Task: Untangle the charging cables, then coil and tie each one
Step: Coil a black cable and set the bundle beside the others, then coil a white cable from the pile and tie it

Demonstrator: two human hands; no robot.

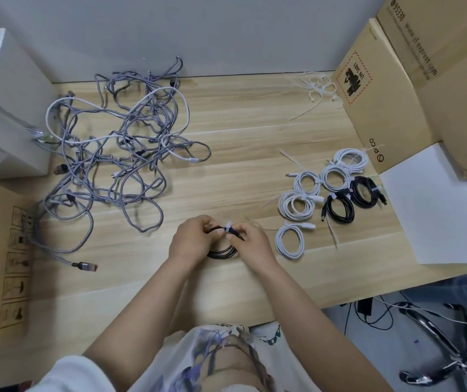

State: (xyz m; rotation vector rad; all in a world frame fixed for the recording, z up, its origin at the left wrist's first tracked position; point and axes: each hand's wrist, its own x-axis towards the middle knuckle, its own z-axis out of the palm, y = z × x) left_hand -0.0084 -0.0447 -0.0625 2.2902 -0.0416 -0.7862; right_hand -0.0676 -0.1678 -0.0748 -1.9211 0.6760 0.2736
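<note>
Both hands curled | left hand (191, 239) grips black coil (222, 251) | right hand (250, 239) pinches white tie (228, 226)

L hand (191, 239) & R hand (250, 240) close together, fingers curled.

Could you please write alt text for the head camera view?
Both hands, left hand and right hand, hold a coiled black cable with a white tie. A grey tangle lies left; tied coils right.
</note>
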